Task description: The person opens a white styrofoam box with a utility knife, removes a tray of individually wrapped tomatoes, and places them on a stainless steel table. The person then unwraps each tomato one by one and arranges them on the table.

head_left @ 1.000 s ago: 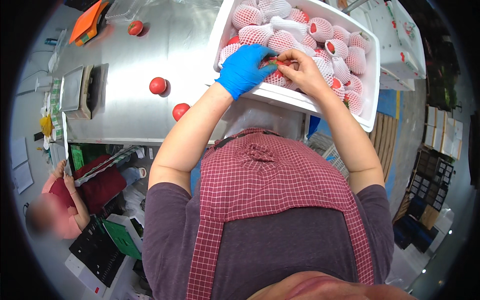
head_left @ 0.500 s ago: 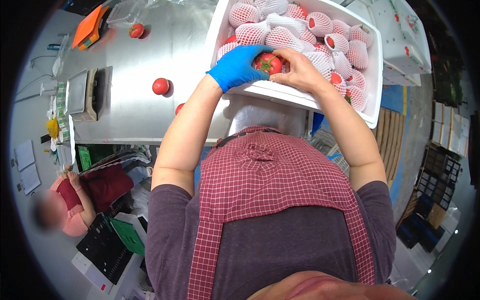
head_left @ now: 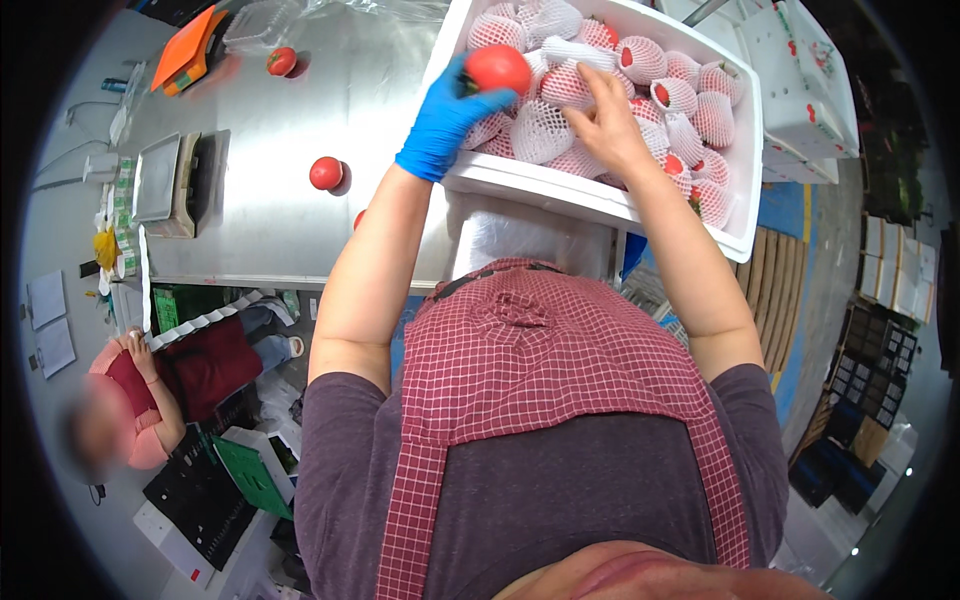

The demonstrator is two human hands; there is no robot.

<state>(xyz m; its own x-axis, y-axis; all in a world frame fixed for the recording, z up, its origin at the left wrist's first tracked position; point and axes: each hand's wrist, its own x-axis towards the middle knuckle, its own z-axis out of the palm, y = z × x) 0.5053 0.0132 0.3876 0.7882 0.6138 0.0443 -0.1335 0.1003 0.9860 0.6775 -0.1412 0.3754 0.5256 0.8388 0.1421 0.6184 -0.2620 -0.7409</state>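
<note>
In my left hand (head_left: 447, 115), which wears a blue glove, is a bare red tomato (head_left: 498, 70). That hand is over the left side of a white foam box (head_left: 590, 195). My bare right hand (head_left: 608, 125) reaches over the middle of the box with its fingers apart. Its fingertips are close to a tomato in a white foam net (head_left: 566, 86); whether they touch it I cannot tell. A pale, loose-looking foam net (head_left: 542, 133) lies between my hands; what is inside it cannot be made out. Several other netted tomatoes fill the box.
The steel table (head_left: 260, 220) carries loose tomatoes (head_left: 325, 173), a weighing scale (head_left: 165, 185), an orange tray-like object (head_left: 185, 48) and a clear plastic container (head_left: 262, 25). White boxes (head_left: 810, 90) stand at the right. Another person (head_left: 150, 400) is at the lower left.
My hands have parted. The left carried the tomato up and left, while the right let go of it and opened over the netted tomatoes. The loose-looking net now shows.
</note>
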